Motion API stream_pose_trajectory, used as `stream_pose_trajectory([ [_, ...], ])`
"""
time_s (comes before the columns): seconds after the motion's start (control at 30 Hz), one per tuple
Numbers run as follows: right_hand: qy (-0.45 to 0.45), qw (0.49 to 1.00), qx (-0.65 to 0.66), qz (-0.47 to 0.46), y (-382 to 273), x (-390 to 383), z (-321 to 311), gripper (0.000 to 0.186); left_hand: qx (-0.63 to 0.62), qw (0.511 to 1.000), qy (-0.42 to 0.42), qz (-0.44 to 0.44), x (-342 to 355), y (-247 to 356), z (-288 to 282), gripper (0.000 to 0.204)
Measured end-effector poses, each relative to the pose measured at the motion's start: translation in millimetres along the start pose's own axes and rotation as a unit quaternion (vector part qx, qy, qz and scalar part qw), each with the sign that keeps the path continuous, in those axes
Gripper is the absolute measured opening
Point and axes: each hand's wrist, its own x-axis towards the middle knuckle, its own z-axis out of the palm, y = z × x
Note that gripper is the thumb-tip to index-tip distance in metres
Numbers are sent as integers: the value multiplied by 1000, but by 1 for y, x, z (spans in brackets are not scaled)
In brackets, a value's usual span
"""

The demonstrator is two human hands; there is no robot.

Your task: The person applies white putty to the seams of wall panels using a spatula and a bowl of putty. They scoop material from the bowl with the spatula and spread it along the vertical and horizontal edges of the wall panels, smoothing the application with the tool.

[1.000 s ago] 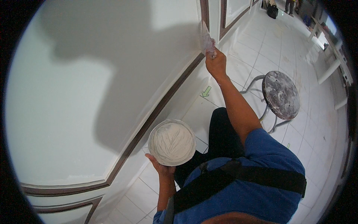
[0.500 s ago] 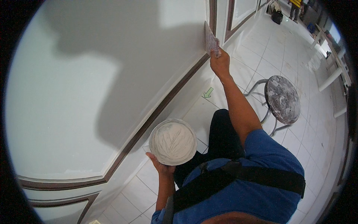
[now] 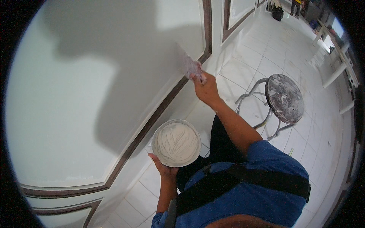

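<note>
My left hand (image 3: pixel 164 167) holds a round bowl (image 3: pixel 154 143) from beneath, thumb at its near left side. Pale, creamy putty (image 3: pixel 176 142) with ridged streaks fills the bowl. My right hand (image 3: pixel 204 84) is closed around a putty-smeared scraper (image 3: pixel 189 65), a wide flat blade slightly blurred by motion. The blade lies at or close to the white wall panel (image 3: pixel 72 125), just above the brown moulding (image 3: pixel 152 118) along its lower edge. Whether the blade touches the panel I cannot tell.
A round stool (image 3: pixel 284 98) with a paint-spattered seat and bent metal legs stands on the white tiled floor (image 3: pixel 247 57) to my right. Farther off are a black bag (image 3: pixel 277 14) and a person (image 3: pixel 295 7). White bench-like legs (image 3: pixel 336 78) line the far right.
My right hand has drawn the scraper left and toward me, away from the panel's corner moulding and along its lower edge. The bowl in my left hand stays almost still.
</note>
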Motion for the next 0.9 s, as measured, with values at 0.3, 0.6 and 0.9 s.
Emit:
stream_pose_trajectory([
  [0.3, 176, 983, -55, -10, 42, 54, -46, 26, 24, 1000, 6, 15, -2, -1, -1, 88],
  [0.6, 198, 972, -110, -66, 63, 76, -34, 28, 35, 999, 3, 19, -4, 3, -6, 91],
  [0.9, 200, 970, -127, -48, 63, 82, -24, 27, 18, 999, 18, 28, -6, 5, -14, 89],
])
